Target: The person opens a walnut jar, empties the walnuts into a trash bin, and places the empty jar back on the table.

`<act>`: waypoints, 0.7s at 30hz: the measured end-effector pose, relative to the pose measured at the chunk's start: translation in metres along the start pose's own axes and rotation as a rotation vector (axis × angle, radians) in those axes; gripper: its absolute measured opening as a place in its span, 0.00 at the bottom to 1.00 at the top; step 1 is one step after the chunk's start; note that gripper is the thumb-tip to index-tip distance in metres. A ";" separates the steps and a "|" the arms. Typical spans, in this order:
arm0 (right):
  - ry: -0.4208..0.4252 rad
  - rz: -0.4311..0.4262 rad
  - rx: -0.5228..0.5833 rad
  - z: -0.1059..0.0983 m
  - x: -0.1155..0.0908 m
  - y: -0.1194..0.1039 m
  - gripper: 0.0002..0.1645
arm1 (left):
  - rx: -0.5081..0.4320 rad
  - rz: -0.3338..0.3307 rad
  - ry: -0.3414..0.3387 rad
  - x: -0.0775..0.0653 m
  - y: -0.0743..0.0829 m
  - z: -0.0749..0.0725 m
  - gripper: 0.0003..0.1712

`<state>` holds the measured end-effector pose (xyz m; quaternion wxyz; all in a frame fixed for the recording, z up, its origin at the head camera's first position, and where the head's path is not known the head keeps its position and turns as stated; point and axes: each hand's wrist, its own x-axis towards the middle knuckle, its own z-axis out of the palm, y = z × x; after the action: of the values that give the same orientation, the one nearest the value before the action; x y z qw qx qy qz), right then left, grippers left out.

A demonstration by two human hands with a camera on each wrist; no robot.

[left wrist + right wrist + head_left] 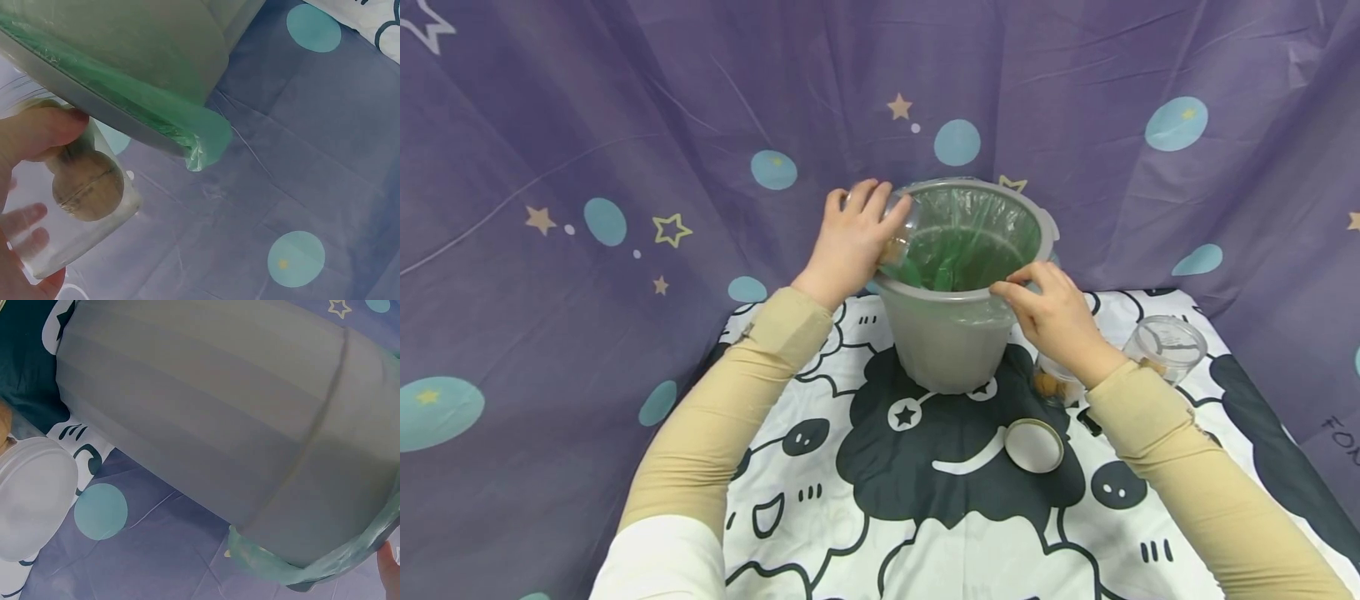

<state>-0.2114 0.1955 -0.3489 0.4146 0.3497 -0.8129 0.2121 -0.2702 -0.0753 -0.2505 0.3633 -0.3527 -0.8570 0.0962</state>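
Note:
A grey bin stands upright, lined with a thin green bag folded over its rim. At its left side my left hand grips a clear jar, tilted with its mouth toward the bin's opening. Inside the jar, in the left wrist view, are brown round pieces, one with a seam across it. My right hand pinches the bin's near right rim with the bag edge between thumb and fingers. The right wrist view shows mostly the bin's wall and one fingertip at the rim.
Right of the bin stand a clear jar and another container with brown pieces, partly behind my right wrist. A round lid lies on the patterned cloth. A purple curtain hangs close behind the bin.

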 end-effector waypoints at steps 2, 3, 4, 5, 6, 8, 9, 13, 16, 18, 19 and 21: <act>-0.002 0.002 0.002 0.000 0.000 0.000 0.16 | 0.017 0.025 0.010 0.000 0.000 0.001 0.24; -0.004 0.002 0.002 0.000 0.000 -0.001 0.16 | 0.026 0.036 0.007 0.000 0.000 0.001 0.23; -0.005 0.003 0.002 0.000 0.000 -0.001 0.16 | 0.037 0.047 0.002 -0.001 0.000 0.001 0.23; -0.006 0.003 0.003 0.000 0.000 -0.001 0.16 | 0.044 0.055 -0.006 -0.001 0.000 0.001 0.23; -0.006 0.004 0.002 0.000 0.000 -0.001 0.16 | 0.050 0.063 -0.018 -0.001 0.000 0.001 0.25; -0.007 0.003 -0.003 0.000 -0.001 -0.001 0.16 | 0.060 0.073 -0.041 -0.001 0.000 0.000 0.26; -0.006 0.005 -0.002 0.000 0.000 -0.001 0.16 | 0.059 0.074 -0.050 -0.001 0.000 0.000 0.27; -0.001 0.006 -0.002 0.000 0.000 -0.001 0.16 | 0.045 0.064 -0.058 0.000 -0.001 -0.001 0.31; 0.003 0.007 -0.002 0.000 0.000 -0.001 0.16 | 0.037 0.047 -0.039 0.000 -0.001 -0.001 0.33; 0.004 0.007 -0.003 0.000 0.000 -0.001 0.16 | 0.034 0.037 -0.028 0.000 -0.001 -0.001 0.34; 0.004 0.008 -0.005 0.000 0.000 -0.001 0.16 | 0.034 0.033 -0.024 0.000 -0.002 -0.001 0.33; 0.004 0.009 -0.007 0.000 0.000 -0.001 0.16 | 0.030 0.023 -0.026 0.000 -0.002 -0.001 0.34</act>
<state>-0.2106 0.1953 -0.3488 0.4164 0.3444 -0.8143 0.2118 -0.2705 -0.0765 -0.2493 0.3563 -0.3556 -0.8560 0.1176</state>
